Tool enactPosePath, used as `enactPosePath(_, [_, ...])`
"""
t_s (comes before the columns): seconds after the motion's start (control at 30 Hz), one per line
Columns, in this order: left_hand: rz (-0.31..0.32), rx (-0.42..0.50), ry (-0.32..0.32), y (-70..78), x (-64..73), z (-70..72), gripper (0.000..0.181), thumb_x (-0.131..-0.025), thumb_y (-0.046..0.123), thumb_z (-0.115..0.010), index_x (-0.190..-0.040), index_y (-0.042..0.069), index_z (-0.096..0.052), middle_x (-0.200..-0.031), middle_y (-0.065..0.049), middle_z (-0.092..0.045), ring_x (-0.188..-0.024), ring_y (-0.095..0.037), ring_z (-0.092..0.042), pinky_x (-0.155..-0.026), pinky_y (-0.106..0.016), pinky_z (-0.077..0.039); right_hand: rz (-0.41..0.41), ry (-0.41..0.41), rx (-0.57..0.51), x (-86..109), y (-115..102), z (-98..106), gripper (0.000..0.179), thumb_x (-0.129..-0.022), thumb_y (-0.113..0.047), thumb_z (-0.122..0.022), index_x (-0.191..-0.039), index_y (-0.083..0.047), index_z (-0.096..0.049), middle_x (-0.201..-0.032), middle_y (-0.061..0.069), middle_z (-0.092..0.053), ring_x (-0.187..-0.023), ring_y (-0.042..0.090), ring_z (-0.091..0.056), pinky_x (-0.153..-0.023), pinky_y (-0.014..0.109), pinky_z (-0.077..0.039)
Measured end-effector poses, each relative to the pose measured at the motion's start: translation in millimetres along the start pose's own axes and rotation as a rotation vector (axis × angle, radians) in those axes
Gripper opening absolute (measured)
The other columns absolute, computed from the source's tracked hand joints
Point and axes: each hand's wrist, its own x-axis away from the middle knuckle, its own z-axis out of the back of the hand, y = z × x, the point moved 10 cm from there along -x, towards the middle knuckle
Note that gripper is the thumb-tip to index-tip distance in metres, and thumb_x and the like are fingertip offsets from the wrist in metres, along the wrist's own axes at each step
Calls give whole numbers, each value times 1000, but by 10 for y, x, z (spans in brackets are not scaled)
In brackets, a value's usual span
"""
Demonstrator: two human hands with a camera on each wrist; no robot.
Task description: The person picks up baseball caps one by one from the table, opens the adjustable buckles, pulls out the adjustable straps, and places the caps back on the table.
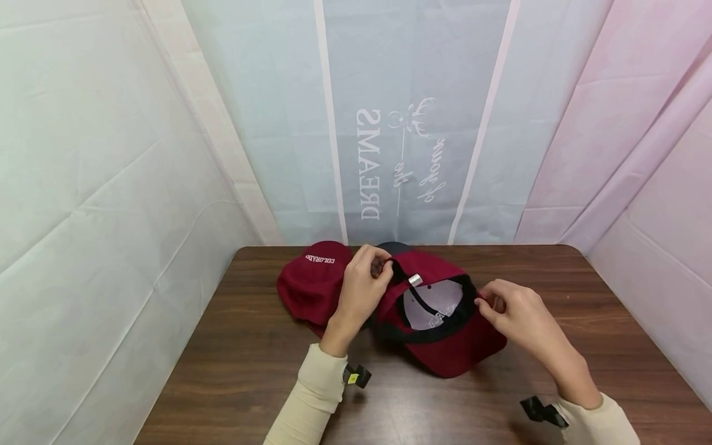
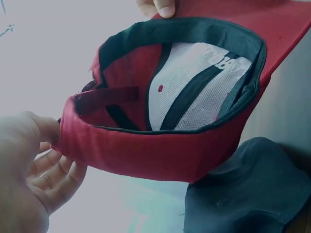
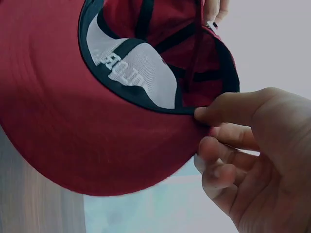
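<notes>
Both hands hold a dark red baseball cap tilted so its inside faces up, with black sweatband and white backing showing. My left hand pinches the back edge by the strap and its silver buckle. On the other side my right hand pinches the rim near where the brim joins, thumb on the band in the right wrist view. The brim points toward the person. A second red cap lettered COLORADO sits left of the left hand. Behind the held cap is a dark blue-grey cap, mostly hidden in the head view.
The caps are over a brown wooden table with rounded far corners. A printed curtain hangs right behind the far edge, and pale cloth walls stand at left and right. Each wrist wears a small black camera mount.
</notes>
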Motion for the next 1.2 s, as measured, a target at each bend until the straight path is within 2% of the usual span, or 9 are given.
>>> enactPosePath(0.17, [-6, 25, -2, 22, -1, 9, 6, -98, 3, -69, -104, 4, -70, -99, -9, -66, -78, -17, -64, -70, -24, -58, -5, 58, 40, -21, 30, 77, 25, -79, 1, -85, -83, -19, -70, -73, -13, -56, -63, -4, -47, -54, 24, -40])
enactPosePath(0.47, [-39, 43, -2, 94, 0, 14, 6, -98, 2, -67, -104, 3, -67, -100, -9, -65, -81, -17, -66, -71, -25, -59, -5, 176, 79, -49, 84, 185, 25, -74, 3, -85, -82, -17, -72, -75, -9, -61, -65, 7, -53, -61, 16, -37])
enactPosePath(0.73, [-77, 41, 8, 161, 0, 19, 8, -97, -1, -68, -103, 4, -67, -101, -9, -66, -83, -17, -66, -71, -23, -59, 3, 231, 103, -77, 102, 242, 22, -77, 3, -83, -82, -14, -71, -76, -6, -61, -65, 6, -51, -61, 17, -37])
enactPosePath(0.87, [-109, 43, 16, 203, -1, 15, 10, -96, -2, -69, -102, 5, -67, -101, -9, -66, -83, -17, -67, -70, -25, -61, 8, 253, 110, -88, 119, 269, 19, -78, 2, -83, -82, -12, -72, -77, -5, -61, -65, 5, -50, -61, 18, -37])
enactPosePath(1.03, [-150, 57, 6, 256, 1, -6, 12, -95, -3, -69, -103, 5, -66, -103, -8, -66, -85, -16, -68, -72, -29, -63, 25, 292, 109, -96, 168, 293, 17, -78, 2, -82, -82, -11, -73, -79, -2, -64, -65, 8, -52, -61, 18, -39])
enactPosePath(1.2, [-177, 64, -12, 283, 6, -44, 13, -96, -3, -68, -105, 5, -66, -105, -8, -66, -88, -16, -69, -75, -28, -63, 22, 321, 113, -94, 244, 302, 15, -81, 1, -81, -82, -11, -73, -80, -1, -65, -64, 8, -51, -61, 18, -38])
